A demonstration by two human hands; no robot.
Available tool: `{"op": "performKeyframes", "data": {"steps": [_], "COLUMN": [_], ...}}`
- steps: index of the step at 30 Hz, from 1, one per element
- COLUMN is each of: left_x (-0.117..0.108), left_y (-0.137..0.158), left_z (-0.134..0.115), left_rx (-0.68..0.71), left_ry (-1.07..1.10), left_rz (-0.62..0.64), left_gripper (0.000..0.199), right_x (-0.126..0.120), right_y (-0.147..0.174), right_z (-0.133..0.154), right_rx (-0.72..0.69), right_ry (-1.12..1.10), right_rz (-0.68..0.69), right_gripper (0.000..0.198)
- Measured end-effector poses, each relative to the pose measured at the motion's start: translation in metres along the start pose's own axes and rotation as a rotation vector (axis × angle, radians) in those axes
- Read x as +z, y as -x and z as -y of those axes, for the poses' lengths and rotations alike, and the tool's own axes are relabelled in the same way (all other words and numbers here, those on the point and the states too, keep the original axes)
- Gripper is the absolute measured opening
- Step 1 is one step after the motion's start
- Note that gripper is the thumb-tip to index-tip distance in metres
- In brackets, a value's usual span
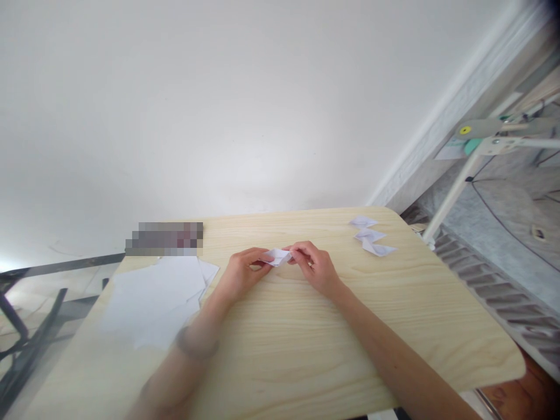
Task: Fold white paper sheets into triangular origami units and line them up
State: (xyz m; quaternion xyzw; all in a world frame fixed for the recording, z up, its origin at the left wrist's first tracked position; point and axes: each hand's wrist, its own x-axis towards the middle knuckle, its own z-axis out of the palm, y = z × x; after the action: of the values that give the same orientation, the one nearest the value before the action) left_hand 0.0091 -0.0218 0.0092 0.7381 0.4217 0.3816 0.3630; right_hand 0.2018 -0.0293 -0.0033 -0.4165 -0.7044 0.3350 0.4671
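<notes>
A small folded white paper boat (279, 256) is held between my two hands over the middle of the wooden table. My left hand (246, 268) pinches its left end between thumb and fingers. At the opposite tip, the thumb and fingers of my right hand (315, 265) are closed on the paper. Several similar folded paper pieces (370, 235) lie in a group to the right of my right hand. Left of my left forearm is a loose pile of white paper sheets (153, 297).
The light wooden table (280, 361) stands against a white wall (262, 116). A blurred-out dark object (164, 239) lies at its back left corner. Beyond the right edge rises a white metal frame (455, 192); dark metal legs (39, 338) show at the left.
</notes>
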Motion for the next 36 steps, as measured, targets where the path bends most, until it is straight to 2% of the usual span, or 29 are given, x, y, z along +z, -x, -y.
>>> {"op": "performKeyframes", "data": {"steps": [3, 6, 10, 13, 18, 25, 28, 32, 36], "left_x": [-0.0019, -0.0021, -0.001, 0.0002, 0.0016, 0.0015, 0.003, 0.0026, 0.0004], "left_y": [-0.0004, -0.0004, 0.0001, 0.0002, 0.0, -0.0016, -0.0022, -0.0019, -0.001], "left_z": [0.0007, 0.0021, 0.0024, 0.001, -0.0019, 0.0029, 0.0061, 0.0046, 0.0007], "left_rx": [0.022, 0.075, 0.141, 0.15, 0.046, -0.18, -0.233, -0.254, -0.286], "left_ry": [-0.095, -0.191, -0.218, -0.206, -0.103, 0.064, 0.165, 0.234, 0.169], "left_rz": [-0.003, 0.011, 0.043, 0.039, -0.034, -0.064, -0.039, 0.039, 0.075], "left_gripper": [0.015, 0.012, 0.011, 0.012, 0.015, 0.019, 0.023, 0.042, 0.032], "right_x": [-0.0012, -0.0024, -0.0033, -0.004, -0.0063, -0.0078, -0.007, -0.0051, -0.0022], "right_y": [0.0004, 0.0002, -0.0007, -0.0013, -0.0032, -0.0051, -0.0038, -0.0011, -0.0006], "right_z": [0.0023, 0.0032, 0.0001, -0.0029, -0.0038, -0.0014, -0.0004, -0.0003, -0.0018], "right_rx": [-0.004, -0.08, -0.187, -0.201, -0.118, -0.027, -0.004, -0.012, 0.001], "right_ry": [0.017, 0.135, 0.296, 0.332, 0.269, 0.165, 0.135, 0.217, 0.28], "right_rz": [0.066, 0.146, 0.196, 0.17, 0.099, 0.103, 0.097, 0.116, 0.08], "right_gripper": [0.021, 0.029, 0.019, 0.013, 0.016, 0.016, 0.015, 0.015, 0.018]}}
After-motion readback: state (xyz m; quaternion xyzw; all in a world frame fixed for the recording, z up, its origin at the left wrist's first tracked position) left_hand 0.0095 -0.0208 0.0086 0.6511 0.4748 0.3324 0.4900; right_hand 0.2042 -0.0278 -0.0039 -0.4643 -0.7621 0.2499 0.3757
